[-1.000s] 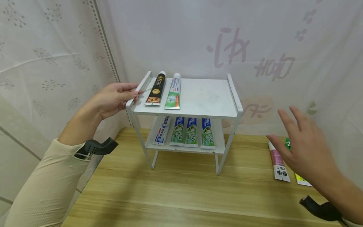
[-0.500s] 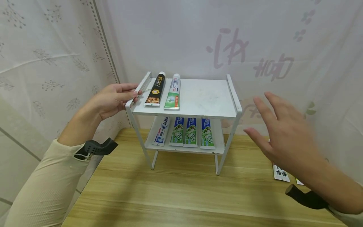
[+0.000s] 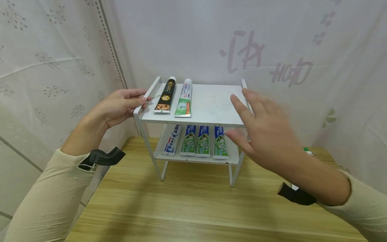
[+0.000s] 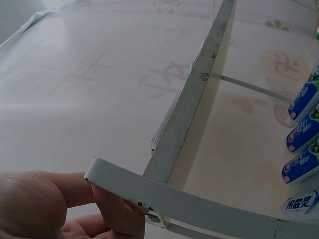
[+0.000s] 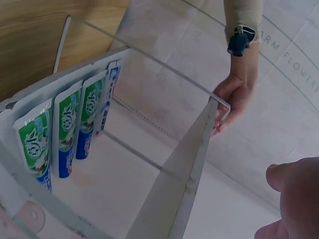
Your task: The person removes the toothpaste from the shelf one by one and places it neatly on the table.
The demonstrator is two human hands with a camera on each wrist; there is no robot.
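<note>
White, two-tier, metal-looking rack (image 3: 211, 106) is standing on the wood-grain tabletop (image 3: 193, 208); likely light, stiff, best held by flat side rails. Left hand (image 3: 121, 105) is pinching the left rail (image 3: 155, 85). Right hand (image 3: 269, 134), blurred, is hovering by the right rail (image 3: 243, 83), fingers spread; contact unclear. Glossy, soft-looking printed tubes (image 3: 183, 101) are lying loose on both tiers, probably slide-prone.

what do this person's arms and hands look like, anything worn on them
The left sleeve and right sleeve are cream. The left wrist device is black, dotted with small holes; the right wrist device is black too. The left hand and right hand are gloveless.
</note>
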